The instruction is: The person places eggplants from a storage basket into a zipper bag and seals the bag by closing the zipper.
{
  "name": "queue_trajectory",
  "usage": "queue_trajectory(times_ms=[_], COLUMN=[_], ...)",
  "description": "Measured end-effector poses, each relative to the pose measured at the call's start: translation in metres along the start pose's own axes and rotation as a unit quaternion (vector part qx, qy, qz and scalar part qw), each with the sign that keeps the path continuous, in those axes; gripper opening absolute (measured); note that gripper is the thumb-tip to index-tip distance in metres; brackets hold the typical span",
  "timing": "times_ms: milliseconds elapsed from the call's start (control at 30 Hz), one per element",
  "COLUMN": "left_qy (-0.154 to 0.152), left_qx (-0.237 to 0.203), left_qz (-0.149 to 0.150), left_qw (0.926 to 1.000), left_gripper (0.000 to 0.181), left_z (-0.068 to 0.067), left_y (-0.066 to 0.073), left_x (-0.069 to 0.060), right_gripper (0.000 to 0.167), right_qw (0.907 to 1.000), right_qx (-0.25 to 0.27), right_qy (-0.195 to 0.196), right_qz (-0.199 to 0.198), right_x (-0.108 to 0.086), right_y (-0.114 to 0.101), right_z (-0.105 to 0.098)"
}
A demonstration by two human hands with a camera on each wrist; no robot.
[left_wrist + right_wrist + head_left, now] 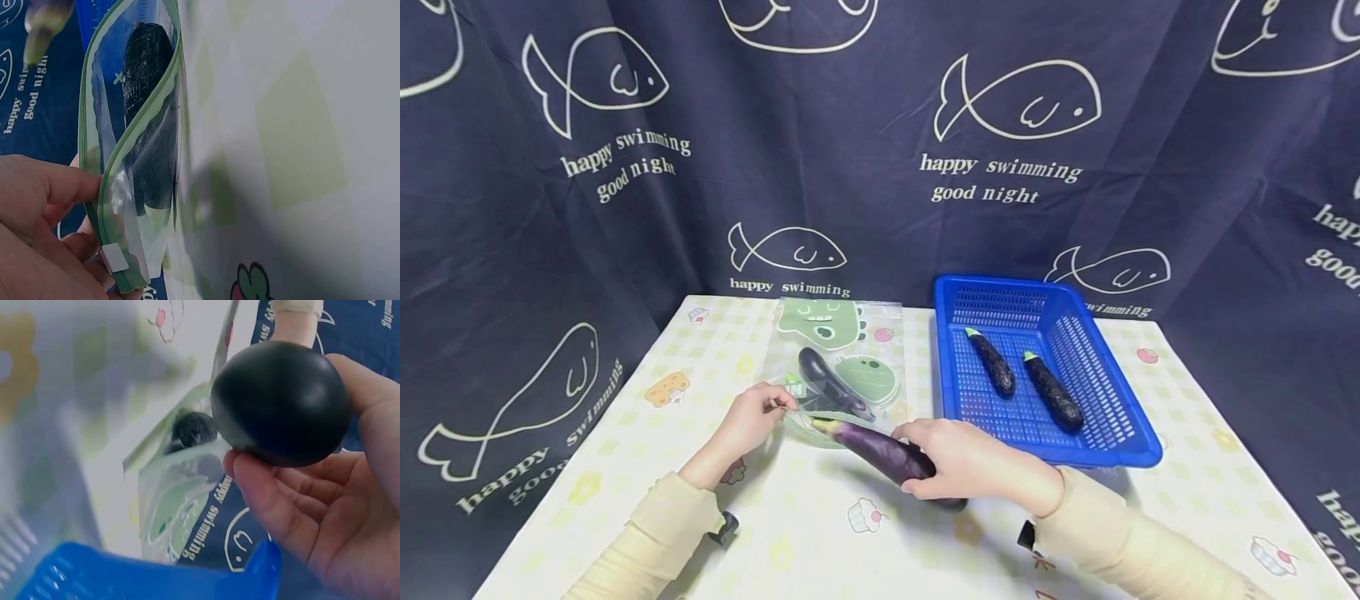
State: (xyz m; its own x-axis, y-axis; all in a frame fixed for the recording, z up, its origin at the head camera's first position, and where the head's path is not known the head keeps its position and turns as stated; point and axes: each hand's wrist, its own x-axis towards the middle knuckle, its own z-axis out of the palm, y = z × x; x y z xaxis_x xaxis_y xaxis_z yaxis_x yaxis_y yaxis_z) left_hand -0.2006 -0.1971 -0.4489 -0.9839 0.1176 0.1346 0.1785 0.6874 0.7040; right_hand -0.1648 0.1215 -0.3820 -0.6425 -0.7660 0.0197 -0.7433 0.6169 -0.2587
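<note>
My left hand [756, 421] pinches the edge of a clear zip bag [868, 379] with green dinosaur prints. A white slider [114, 257] sits by those fingers, and in the left wrist view the bag's green-rimmed mouth gapes. Inside the bag lies a dark eggplant [827, 379]; the film blurs whether there is more than one. In my right hand [962, 458] is a long purple eggplant [880, 450], gripped near its rounded end. Its pale stem end points left, at the bag's mouth in the head view, though the left wrist view shows a gap between them.
A blue plastic basket [951, 375] stands right of the bag, holding a dark wrinkled eggplant [992, 364] and another eggplant [1054, 393], both with light green ends. Behind the patterned tablecloth [640, 467] hangs a dark blue fish-print curtain [880, 167].
</note>
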Motion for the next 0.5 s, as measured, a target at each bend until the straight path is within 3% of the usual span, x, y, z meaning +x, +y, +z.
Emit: queue_trajectory(times_ms=[500], left_qy=[0.002], left_qx=[-0.005], left_qz=[0.005], left_qw=[1.0], left_gripper=[0.019], left_z=[0.001], left_y=[-0.002], left_x=[0.0], right_gripper=[0.057], right_qw=[0.9994], right_qx=[-0.024], right_qy=[0.015], right_qz=[0.019], right_x=[0.016], right_y=[-0.008], right_z=[0.028])
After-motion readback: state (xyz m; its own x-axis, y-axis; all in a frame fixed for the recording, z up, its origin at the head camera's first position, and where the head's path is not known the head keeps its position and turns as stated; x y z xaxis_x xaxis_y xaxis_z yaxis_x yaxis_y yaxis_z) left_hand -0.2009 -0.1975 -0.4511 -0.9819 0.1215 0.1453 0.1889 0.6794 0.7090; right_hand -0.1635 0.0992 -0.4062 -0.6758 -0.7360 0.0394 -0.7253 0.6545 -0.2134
